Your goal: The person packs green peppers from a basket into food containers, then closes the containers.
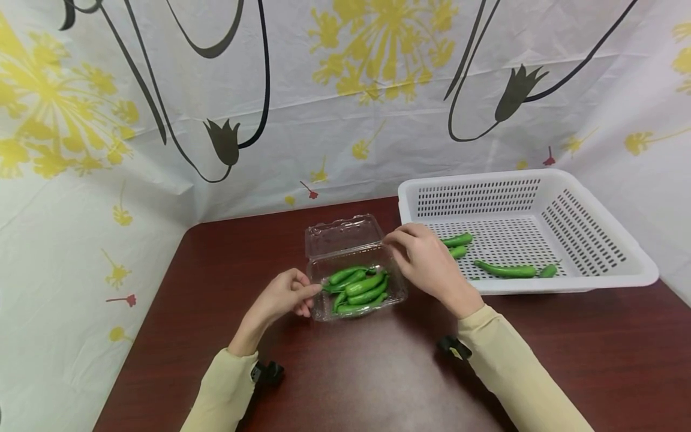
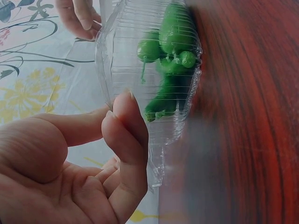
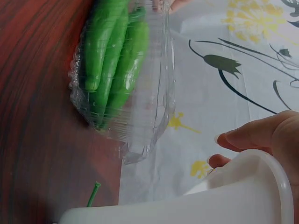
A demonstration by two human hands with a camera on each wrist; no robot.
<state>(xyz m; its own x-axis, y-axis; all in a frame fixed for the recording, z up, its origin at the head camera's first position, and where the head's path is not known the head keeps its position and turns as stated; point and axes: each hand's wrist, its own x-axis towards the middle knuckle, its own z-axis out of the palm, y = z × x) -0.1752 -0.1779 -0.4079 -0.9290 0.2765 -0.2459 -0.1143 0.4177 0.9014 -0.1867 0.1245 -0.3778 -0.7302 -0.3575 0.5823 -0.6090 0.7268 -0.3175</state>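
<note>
A clear plastic clamshell box (image 1: 323, 307) rests on the table with its lid (image 1: 345, 235) folded back. Several green peppers (image 1: 363, 289) lie inside it. My left hand (image 1: 283, 294) pinches the box's left rim between thumb and index finger, seen close in the left wrist view. Over the back right corner of the box is my right hand (image 1: 423, 261), its fingers loosely bent. In the right wrist view that hand (image 3: 275, 140) holds nothing, and its fingertips are apart from the box wall (image 3: 140, 140).
A white perforated basket (image 1: 583, 281) stands to the right, close beside the right hand, with several green peppers (image 1: 507, 271) in it. The dark red-brown table (image 1: 232, 252) meets a patterned white sheet (image 1: 302, 150) at the back and left.
</note>
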